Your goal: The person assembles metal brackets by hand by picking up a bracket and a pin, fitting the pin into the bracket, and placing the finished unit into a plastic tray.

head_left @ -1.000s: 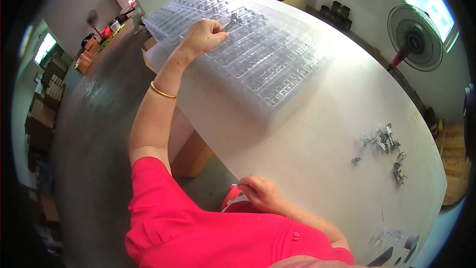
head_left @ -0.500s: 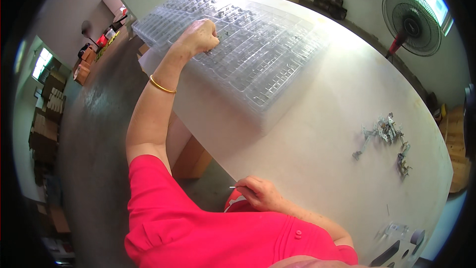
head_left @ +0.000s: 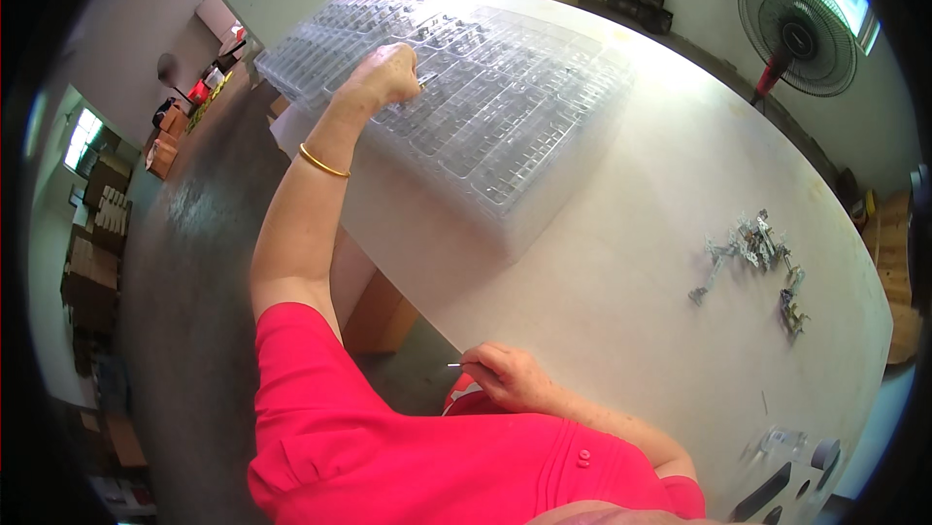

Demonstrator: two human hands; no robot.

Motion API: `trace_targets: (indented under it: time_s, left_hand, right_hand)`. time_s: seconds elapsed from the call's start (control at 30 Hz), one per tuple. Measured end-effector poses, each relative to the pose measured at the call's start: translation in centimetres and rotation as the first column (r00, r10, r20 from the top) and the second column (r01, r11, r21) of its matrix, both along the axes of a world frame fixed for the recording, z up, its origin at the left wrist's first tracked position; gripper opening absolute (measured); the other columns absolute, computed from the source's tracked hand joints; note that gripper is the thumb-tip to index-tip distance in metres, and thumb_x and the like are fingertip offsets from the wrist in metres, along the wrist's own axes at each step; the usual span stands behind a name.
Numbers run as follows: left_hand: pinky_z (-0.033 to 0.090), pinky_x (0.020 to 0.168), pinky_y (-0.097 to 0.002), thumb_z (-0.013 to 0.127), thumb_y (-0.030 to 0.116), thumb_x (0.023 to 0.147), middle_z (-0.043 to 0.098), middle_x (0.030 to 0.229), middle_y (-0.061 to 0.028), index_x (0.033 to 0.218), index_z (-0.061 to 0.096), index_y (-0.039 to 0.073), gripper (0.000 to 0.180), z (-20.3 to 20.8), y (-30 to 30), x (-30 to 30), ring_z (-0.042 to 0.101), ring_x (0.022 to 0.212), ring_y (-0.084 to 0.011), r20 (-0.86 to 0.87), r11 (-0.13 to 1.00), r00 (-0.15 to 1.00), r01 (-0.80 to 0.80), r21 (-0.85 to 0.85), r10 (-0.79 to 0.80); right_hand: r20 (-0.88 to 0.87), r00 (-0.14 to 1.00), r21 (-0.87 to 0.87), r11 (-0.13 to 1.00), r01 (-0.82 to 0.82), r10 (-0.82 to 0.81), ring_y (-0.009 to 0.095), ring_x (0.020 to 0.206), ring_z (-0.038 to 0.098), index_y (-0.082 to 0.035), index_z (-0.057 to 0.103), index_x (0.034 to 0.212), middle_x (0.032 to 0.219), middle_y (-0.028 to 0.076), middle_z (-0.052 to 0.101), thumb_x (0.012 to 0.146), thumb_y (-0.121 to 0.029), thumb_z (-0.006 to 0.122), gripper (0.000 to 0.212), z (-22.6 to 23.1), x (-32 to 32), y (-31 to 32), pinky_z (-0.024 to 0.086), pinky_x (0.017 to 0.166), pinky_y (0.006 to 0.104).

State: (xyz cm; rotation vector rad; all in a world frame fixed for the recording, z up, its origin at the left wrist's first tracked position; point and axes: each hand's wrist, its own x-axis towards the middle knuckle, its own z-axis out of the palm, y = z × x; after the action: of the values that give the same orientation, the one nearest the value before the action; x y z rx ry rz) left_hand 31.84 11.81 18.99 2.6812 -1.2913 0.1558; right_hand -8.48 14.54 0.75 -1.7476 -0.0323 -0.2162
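Note:
My left hand [head_left: 386, 75] is closed, its fingers low over the left edge of a stacked clear plastic tray [head_left: 505, 197]. Compartments in that tray hold rows of small metal parts [head_left: 529, 158]. A tiny bit of metal seems to show by the left fingertips, but the fingers hide most of it. At the table's near edge, my right hand [head_left: 508, 375] pinches a thin metal rod [head_left: 453, 365], whose pale tip sticks out to the left. A gold bangle [head_left: 323, 162] circles my left wrist.
On the right of the white table [head_left: 621, 302] lies a heap of small metal pieces [head_left: 755, 245]. A clear bottle [head_left: 784, 441] and a thin pin lie at the lower right. More clear trays [head_left: 340, 25] stand at the far left. A fan [head_left: 796, 32] stands behind the table.
The view has shifted slightly. My left hand stays at the tray's left edge with its fingers turned a little; my right hand keeps its pinch on the rod.

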Motion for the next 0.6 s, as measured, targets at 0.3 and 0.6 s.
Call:
trace_targets:
  time_s: [0.3,0.6]
  left_hand:
    - [0.055,0.078,-0.0409,0.065,0.007,0.063,0.069,0.086,-0.0260,0.079,0.072,-0.003,0.020,-0.4,0.5,-0.6,0.071,0.086,-0.0362,0.096,0.999,0.995,-0.029,0.027,0.026]
    - [0.052,0.076,-0.0432,0.070,0.022,0.077,0.070,0.089,-0.0208,0.088,0.071,0.003,0.022,1.7,-0.2,-8.1,0.068,0.085,-0.0373,0.294,0.995,0.953,0.044,0.084,-0.067]
  right_hand:
    - [0.005,1.000,-0.027,1.000,-0.003,0.003,0.031,0.078,0.066,-0.004,0.063,0.099,0.088,0.013,0.066,0.090,-0.003,0.063,0.010,-0.3,-0.3,0.4,0.053,0.067,0.0380]
    - [0.008,0.999,-0.002,0.999,0.037,-0.037,0.037,0.084,0.062,-0.008,0.062,0.099,0.091,0.013,0.064,0.093,-0.014,0.060,0.009,-1.3,-0.5,0.3,0.051,0.071,0.0440]
